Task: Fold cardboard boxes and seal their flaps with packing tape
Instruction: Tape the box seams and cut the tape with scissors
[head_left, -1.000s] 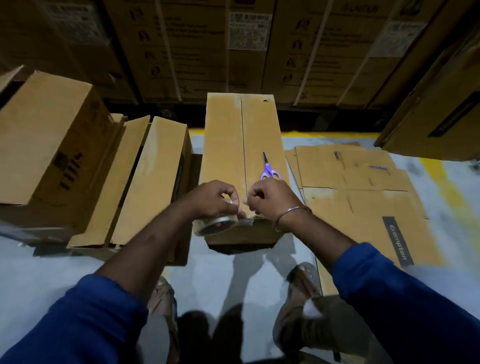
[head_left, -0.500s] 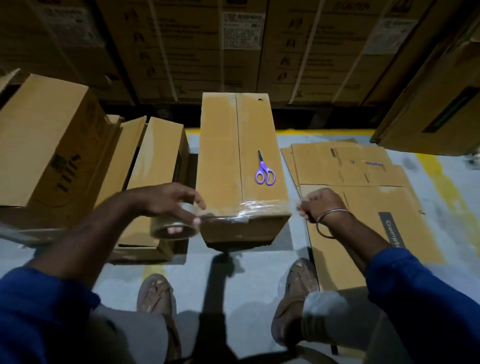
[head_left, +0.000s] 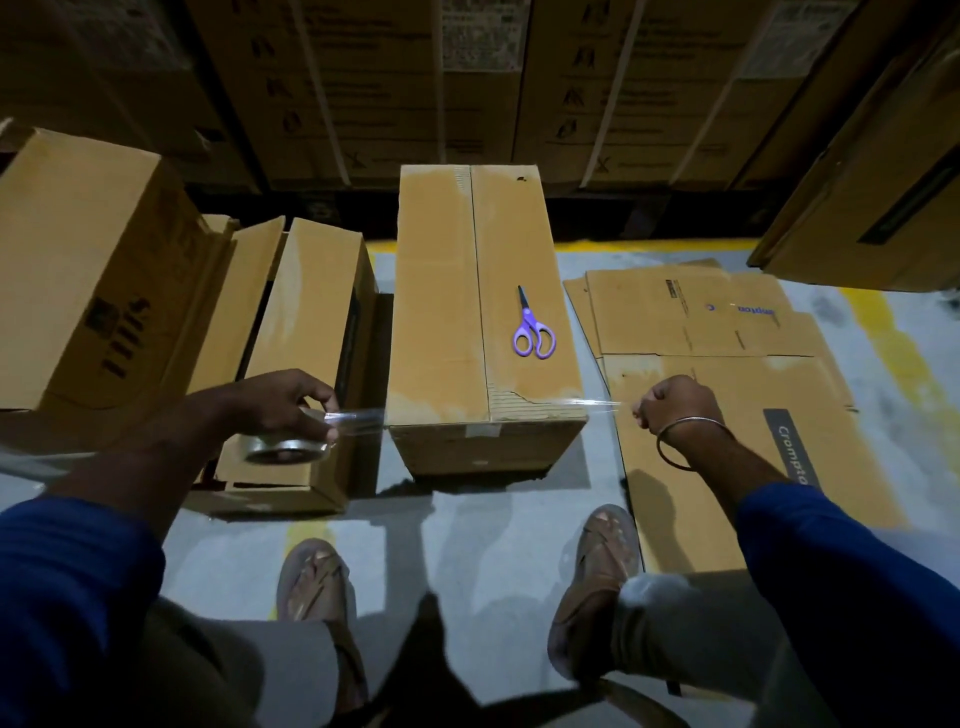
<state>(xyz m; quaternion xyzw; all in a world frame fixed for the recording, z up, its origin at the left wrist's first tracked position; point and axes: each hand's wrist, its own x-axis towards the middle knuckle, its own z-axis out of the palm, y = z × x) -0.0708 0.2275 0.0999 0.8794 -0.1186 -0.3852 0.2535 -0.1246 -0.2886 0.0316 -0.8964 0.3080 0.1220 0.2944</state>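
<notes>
Your left hand (head_left: 283, 402) grips the tape roll (head_left: 284, 448) at centre left, your right hand (head_left: 675, 402) pinches the tape's free end, strip stretched across the near end of the centre box (head_left: 441, 312): sealing step, next likely press down, then cut with scissors (head_left: 532, 332).

There was one closed cardboard box (head_left: 488, 322) in the middle, and one pair of purple scissors (head_left: 533, 332) lay on it. One roll of clear tape (head_left: 284, 448) was in view. On the left stood two more boxes, one large (head_left: 88, 270) and one with open flaps (head_left: 306, 364). On the right lay at least two flattened cartons (head_left: 727, 374). Two hands and two sandalled feet were visible.
</notes>
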